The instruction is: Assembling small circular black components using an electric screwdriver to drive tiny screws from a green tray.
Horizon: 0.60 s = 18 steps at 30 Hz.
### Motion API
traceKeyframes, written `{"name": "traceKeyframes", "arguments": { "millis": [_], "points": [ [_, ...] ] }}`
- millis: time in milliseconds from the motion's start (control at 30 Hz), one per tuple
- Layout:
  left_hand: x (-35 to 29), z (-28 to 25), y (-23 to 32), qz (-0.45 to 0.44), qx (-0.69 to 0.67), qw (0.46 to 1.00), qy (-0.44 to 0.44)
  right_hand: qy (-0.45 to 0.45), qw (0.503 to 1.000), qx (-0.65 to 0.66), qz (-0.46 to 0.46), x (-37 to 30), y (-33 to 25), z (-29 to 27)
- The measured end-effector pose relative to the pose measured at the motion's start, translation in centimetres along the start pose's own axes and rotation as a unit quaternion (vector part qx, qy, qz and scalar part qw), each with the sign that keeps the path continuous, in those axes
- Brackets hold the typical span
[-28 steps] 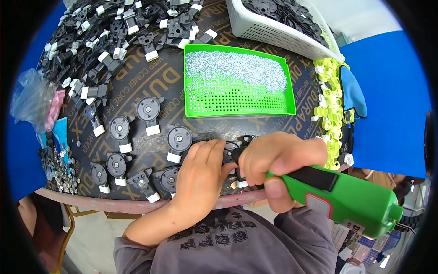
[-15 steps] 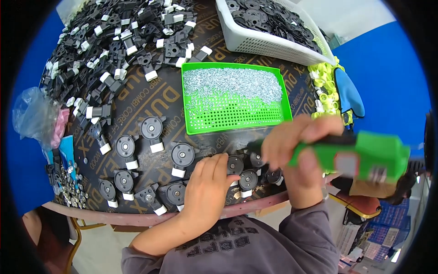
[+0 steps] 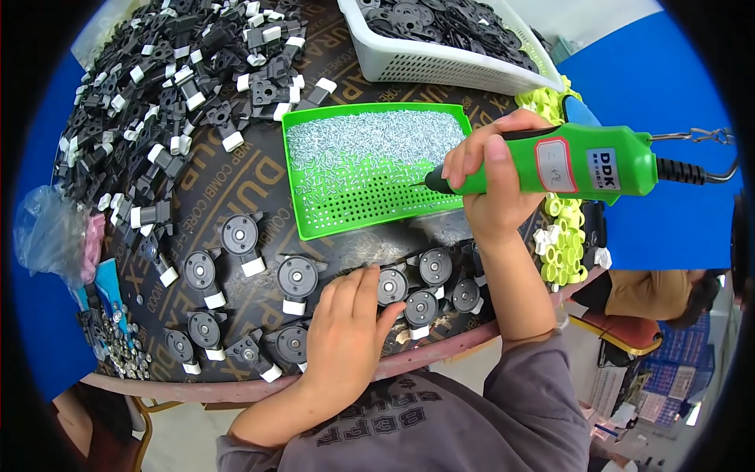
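Observation:
My right hand is wrapped round a green electric screwdriver, held sideways with its black tip over the lower right of a green perforated tray. Small silver screws are heaped in the tray. My left hand rests at the near table edge, its fingers and thumb round a black disc-topped part, whose lower end is hidden. Similar parts with white ends stand on both sides, such as one disc-topped part just left of my fingers.
A big pile of black and white pieces covers the far left. A white basket of black discs stands at the back. Yellow rings lie at right, loose metal bits at left. A cable trails from the screwdriver.
My right hand has lifted the screwdriver from above the near parts, away from me, to over the tray. My left hand stays by the same part. The whole view has shifted slightly.

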<state>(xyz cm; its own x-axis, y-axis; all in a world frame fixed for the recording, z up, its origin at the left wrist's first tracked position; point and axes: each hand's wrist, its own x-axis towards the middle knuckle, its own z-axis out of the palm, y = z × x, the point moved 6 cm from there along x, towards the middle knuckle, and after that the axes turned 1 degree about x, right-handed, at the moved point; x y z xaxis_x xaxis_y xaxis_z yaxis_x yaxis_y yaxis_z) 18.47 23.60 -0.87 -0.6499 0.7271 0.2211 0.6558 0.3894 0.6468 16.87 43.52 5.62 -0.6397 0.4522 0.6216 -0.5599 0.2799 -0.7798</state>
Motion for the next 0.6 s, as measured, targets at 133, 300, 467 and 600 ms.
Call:
{"name": "traceKeyframes", "arguments": {
  "millis": [133, 300, 467, 600],
  "points": [
    [0.1, 0.0, 0.1, 0.0, -0.004, 1.0, -0.004, 0.008, 1.0, 0.01, 0.005, -0.1, 0.2, -0.3],
    [-0.1, -0.1, 0.1, -0.004, -0.003, 1.0, 0.014, -0.007, 1.0, 0.024, -0.011, -0.3, -0.1, 0.1],
    [-0.1, -0.1, 0.1, -0.006, -0.003, 0.999, 0.039, 0.005, 0.998, 0.054, -0.028, -0.4, -0.8, -0.7],
    [-0.1, -0.1, -0.1, -0.01, 0.001, 0.999, 0.046, -0.024, 0.992, 0.124, -0.015, -1.1, -5.0, 0.0]
  ]
}}
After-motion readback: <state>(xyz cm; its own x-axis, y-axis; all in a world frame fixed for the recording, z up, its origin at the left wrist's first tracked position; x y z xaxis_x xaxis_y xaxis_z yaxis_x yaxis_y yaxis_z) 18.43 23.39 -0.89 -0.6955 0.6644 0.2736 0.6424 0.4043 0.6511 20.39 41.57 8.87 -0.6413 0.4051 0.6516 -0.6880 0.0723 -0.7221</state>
